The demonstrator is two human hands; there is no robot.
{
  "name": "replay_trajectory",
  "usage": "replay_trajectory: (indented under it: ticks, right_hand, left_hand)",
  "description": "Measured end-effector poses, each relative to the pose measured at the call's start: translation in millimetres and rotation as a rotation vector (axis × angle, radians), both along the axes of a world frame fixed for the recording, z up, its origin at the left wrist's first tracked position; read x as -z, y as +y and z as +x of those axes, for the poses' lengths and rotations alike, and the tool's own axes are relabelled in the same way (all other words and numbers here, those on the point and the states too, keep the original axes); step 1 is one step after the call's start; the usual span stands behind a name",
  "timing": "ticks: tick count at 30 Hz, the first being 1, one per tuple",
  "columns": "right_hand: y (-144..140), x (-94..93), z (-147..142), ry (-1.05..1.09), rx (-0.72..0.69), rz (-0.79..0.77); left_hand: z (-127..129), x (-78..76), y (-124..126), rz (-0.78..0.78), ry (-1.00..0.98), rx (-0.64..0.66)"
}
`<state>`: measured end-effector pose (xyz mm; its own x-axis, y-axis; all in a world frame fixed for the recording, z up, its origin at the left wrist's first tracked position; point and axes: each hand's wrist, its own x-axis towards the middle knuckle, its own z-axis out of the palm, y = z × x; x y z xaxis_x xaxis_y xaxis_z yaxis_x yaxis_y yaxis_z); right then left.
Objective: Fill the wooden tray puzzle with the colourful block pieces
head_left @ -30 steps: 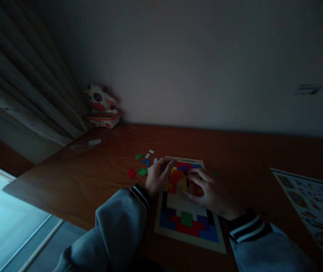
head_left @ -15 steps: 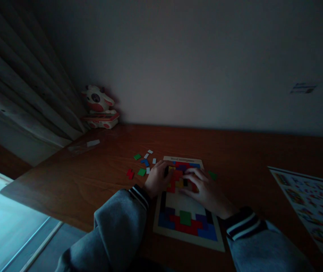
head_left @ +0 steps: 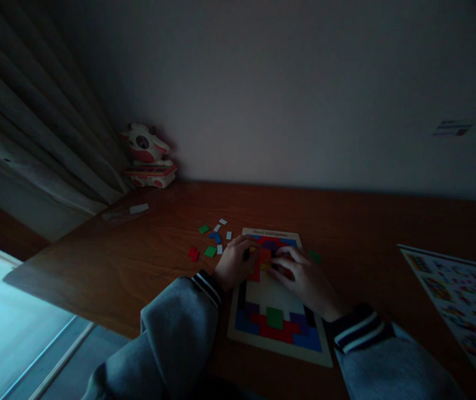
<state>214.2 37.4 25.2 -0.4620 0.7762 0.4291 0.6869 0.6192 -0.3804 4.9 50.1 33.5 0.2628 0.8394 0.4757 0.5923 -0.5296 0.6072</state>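
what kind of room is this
Probably a room at home, dimly lit: a wooden desk against a plain wall, curtains at the left, a cow toy in the corner, and a block puzzle under both hands.

Loose pieces [head_left: 211, 244] lie left of board [head_left: 277, 303] (on desk [head_left: 138, 266]).

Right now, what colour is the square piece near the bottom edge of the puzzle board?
Green: the square piece sits among red and blue ones, in the head view.

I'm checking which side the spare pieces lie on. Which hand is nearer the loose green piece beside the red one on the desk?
Left. The left hand lies just right of the green piece; the right hand rests farther right, over the puzzle board.
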Motion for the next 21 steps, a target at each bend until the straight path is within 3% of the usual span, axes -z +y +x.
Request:
replay_trajectory:
  ticks: [15,18,21]
  right_hand:
    - [-1.9,-1.4,-1.8,0.067,-0.004,-0.010]
    - [-1.0,-1.1,0.9,0.124,0.013,-0.007]
    - [1.5,-1.1,5.5,0.186,0.052,-0.001]
  left_hand:
    - [-0.2,6.9,2.0,0.034,0.038,0.036]
    - [-16.7,0.0,7.8,0.096,0.199,0.046]
    - [-48.8,-7.6,15.7,0.151,0.399,-0.060]
